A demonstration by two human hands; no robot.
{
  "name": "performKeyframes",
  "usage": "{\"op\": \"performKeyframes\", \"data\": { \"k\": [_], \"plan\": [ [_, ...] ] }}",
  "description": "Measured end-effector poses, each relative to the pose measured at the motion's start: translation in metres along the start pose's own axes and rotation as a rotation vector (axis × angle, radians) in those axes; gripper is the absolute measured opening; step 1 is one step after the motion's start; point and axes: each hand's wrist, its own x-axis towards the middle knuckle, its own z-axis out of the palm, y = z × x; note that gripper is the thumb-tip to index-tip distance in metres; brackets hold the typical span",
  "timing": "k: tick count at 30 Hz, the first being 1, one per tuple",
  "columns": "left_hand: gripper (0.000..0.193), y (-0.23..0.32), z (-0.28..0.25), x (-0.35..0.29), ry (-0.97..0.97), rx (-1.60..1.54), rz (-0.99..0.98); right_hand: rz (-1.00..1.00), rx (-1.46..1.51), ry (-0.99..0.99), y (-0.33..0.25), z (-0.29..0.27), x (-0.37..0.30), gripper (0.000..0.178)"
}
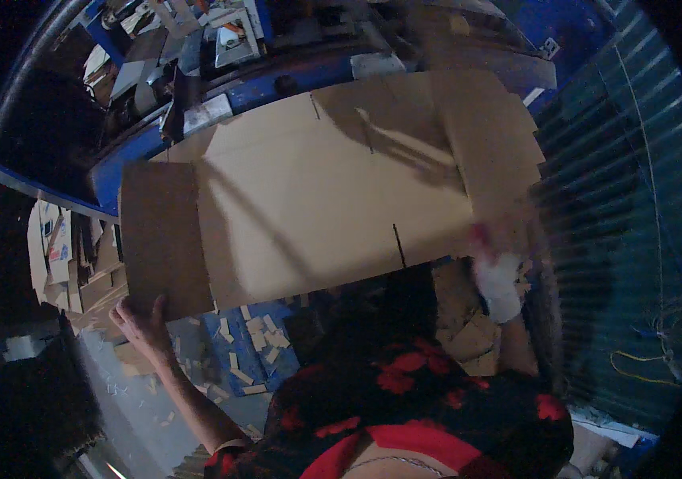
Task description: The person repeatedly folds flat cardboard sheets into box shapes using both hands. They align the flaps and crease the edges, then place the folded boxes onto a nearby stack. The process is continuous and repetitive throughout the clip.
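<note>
A large flat cardboard sheet (341,184), slotted and creased, spreads in front of me with its far edge against the blue machine. My left hand (140,321) pinches its near left corner, thumb on top. By the near right edge is my right hand (497,279), smeared by motion and wrapped in something white like a glove or bandage, with a red patch at the finger end. Whether its fingers grip the sheet cannot be told. Shadows fall across the sheet's right and left parts.
A blue machine (301,84) with metal parts stands along the far side. A stack of cardboard (73,263) sits at the left. Small cardboard offcuts (249,343) litter the floor, with larger scraps (469,335) by my right arm. A green corrugated wall (620,199) rises on the right.
</note>
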Motion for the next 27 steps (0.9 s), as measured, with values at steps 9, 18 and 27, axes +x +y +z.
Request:
{"op": "performKeyframes", "data": {
  "k": [9, 18, 27],
  "plan": [
    [0.078, 0.095, 0.06, -0.034, -0.14, -0.533, 0.551, -0.747, -0.751, -0.492, -0.011, 0.046, 0.048, 0.045],
    [0.069, 0.147, 0.12, 0.079, -0.028, -0.426, 0.708, -0.876, -0.667, -0.282, 0.007, 0.112, 0.173, 0.048],
    [0.048, 0.207, 0.203, 0.208, -0.013, 0.152, 0.617, -0.737, -0.727, -0.369, 0.005, 0.199, 0.317, 0.058]
  ]
}}
